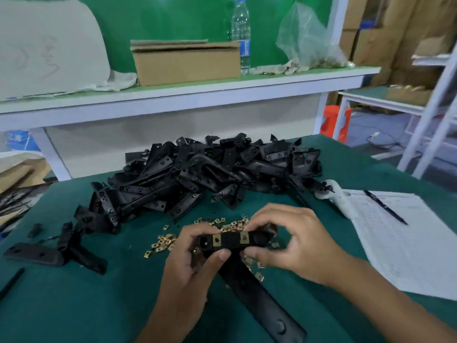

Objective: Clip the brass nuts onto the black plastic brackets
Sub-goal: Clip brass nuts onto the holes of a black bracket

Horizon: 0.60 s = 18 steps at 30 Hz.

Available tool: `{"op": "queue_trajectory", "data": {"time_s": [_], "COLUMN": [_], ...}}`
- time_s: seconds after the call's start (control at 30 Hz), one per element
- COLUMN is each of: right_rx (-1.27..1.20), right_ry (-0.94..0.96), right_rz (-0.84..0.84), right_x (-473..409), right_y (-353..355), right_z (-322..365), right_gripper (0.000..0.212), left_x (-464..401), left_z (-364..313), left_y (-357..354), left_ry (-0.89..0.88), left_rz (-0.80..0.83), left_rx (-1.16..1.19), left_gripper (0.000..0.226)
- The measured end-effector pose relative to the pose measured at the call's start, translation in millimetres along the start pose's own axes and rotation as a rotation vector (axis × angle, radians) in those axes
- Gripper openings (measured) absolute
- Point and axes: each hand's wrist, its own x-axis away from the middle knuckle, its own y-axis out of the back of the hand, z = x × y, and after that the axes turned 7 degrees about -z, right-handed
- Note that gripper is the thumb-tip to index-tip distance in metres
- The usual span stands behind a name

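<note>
Both hands hold 1 black plastic bracket (232,242) over the green worktop (74,305). Left hand (190,266) grip closed around the bracket's left end, thumb pressed on its near edge. Right hand (291,241) grip pinches the right end, fingers curled over the top, thumb underneath. 2 brass nuts sit clipped on the bracket's upper face between the 2 grips: one (216,240) beside the left fingers, the other (244,237) just under the right fingertips. The bracket's long arm runs down toward the bottom edge and is cut off by the frame.

Loose brass nuts (163,242) lie scattered on the worktop under and just beyond the hands; part of the heap is hidden by the hands, count unreadable. Pile of black brackets (210,174) beyond the grips, too tangled to count. A few separate black pieces (57,253) left of the left hand.

Right of the right hand: printed paper sheet (405,243), text too blurred to read, with a pen (385,206) on it. On the shelf beyond: cardboard box (185,61), no writing legible; water bottle (241,33) with blue label, brand unreadable; clear plastic bag (304,38). Blue sign (19,141) far left, characters blurred, partly cut off
</note>
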Motion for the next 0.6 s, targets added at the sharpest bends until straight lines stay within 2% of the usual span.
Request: {"op": "queue_trajectory", "data": {"time_s": [0.1, 0.3, 0.6], "right_rx": [0.102, 0.321, 0.615], "right_ry": [0.003, -0.115, -0.331], "right_rz": [-0.057, -0.184, -0.422], "right_x": [18.0, 89.0, 224.8], "right_y": [45.6, 136.4, 245.6], "right_z": [13.6, 31.5, 66.6], "right_gripper": [0.024, 0.023, 0.025], "left_x": [-3.0, 1.9, 64.9], "left_z": [-21.7, -55.2, -91.2], "left_y": [-31.1, -113.5, -258.6], "left_ry": [-0.07, -0.405, -0.621], "left_rz": [0.12, 0.306, 0.478], "left_rx": [-0.02, -0.288, -0.188], "left_gripper": [0.021, 0.019, 0.025]}}
